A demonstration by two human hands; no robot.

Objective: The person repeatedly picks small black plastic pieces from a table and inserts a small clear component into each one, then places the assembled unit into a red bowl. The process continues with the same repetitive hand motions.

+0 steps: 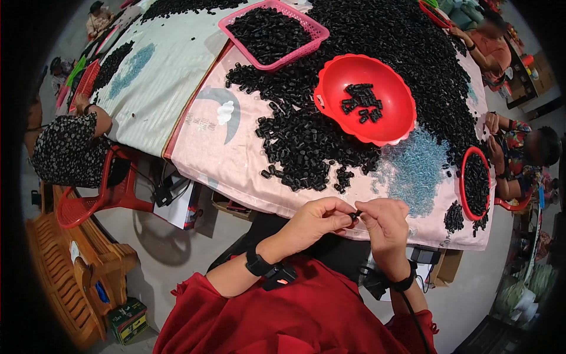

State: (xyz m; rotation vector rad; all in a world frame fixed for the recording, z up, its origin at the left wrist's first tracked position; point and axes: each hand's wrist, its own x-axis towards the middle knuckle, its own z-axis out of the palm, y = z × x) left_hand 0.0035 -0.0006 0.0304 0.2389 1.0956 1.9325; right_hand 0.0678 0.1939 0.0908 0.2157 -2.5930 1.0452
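My left hand (321, 223) and my right hand (384, 227) meet just over the near table edge. Between their fingertips is a small black cylindrical piece (354, 216), pinched from both sides; its details are too small to make out. Beyond my hands lies a loose heap of similar black pieces (300, 150). Right of that heap spreads a pile of small clear-blue bits (415, 168). A red scalloped bowl (377, 76) sits behind it on the black pieces, with several black pieces (361, 103) inside.
A pink basket (321, 32) full of black pieces stands at the far middle. A red-rimmed basket (464, 203) is at the right edge. Co-workers sit to the left and right. A red chair (82, 206) and a wooden bench (62, 265) stand at lower left.
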